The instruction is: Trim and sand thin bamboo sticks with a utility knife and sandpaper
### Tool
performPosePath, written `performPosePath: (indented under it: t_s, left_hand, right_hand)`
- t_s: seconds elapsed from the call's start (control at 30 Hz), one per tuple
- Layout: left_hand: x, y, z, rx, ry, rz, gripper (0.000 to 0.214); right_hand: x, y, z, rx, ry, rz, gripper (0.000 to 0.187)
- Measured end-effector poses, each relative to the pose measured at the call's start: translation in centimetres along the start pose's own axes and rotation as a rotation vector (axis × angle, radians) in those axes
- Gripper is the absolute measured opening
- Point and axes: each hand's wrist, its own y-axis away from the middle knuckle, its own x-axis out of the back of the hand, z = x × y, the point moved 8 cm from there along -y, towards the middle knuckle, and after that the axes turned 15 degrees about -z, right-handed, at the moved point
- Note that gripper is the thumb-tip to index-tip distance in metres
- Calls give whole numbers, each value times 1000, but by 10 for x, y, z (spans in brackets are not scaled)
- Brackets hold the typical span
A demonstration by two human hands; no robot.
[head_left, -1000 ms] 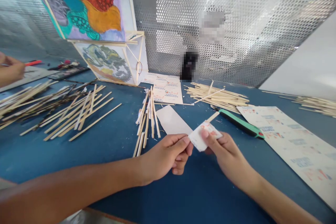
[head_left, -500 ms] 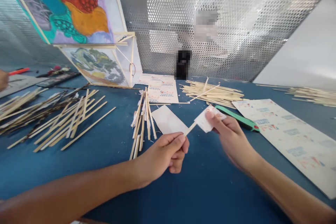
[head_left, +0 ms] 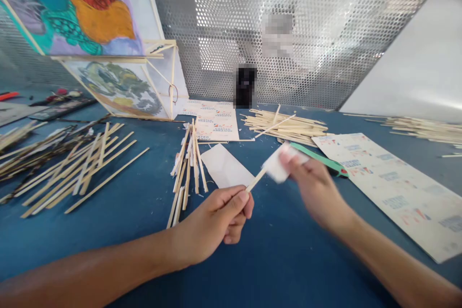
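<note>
My left hand (head_left: 216,224) is closed, pinching a thin wooden stick (head_left: 255,181) between thumb and fingers. The stick slants up and to the right. Its far end is hidden by a small folded piece of sandpaper (head_left: 273,165), blurred by motion, in the closed fingers of my right hand (head_left: 315,185). Behind my left hand a whitish rectangular piece of paper (head_left: 225,166) lies on the blue table (head_left: 274,260). Just beyond my right hand is a green utility knife (head_left: 321,156), partly covered by it.
A sandpaper sheet (head_left: 400,192) lies at right, another sheet (head_left: 220,122) at the back. Stick piles lie at centre left (head_left: 187,163), far left (head_left: 86,163), back (head_left: 288,125) and far right (head_left: 426,127). A painted panel frame (head_left: 115,84) stands before a perforated metal screen (head_left: 306,67).
The folded sandpaper and my right hand have become blurred, and a little more of the stick shows between the hands. The whole view has shifted slightly. Both grips stay closed.
</note>
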Motion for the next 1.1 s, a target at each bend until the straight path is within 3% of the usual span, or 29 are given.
performPosePath:
  t_s: [0.3,0.57,0.67,0.8,0.93,1.1]
  left_hand:
    - [-2,1,0,25,-39,7,38]
    - [-2,2,-4,14,-18,-10,38]
    - [-2,0,-2,13,7,-23,37]
    - [0,-1,2,-15,34,-5,38]
    - [-5,0,3,4,44,-40,37]
    - [-8,1,3,16,60,-65,38]
  right_hand:
    - [-3,3,-2,-21,17,-74,52]
    - [6,4,-1,15,4,11,50]
    - [-3,0,1,0,3,-93,48]
    - [1,2,3,8,-11,-29,49]
    - [-6,4,2,-13,-22,-129,47]
    - [-2,6,-2,-5,10,-76,51]
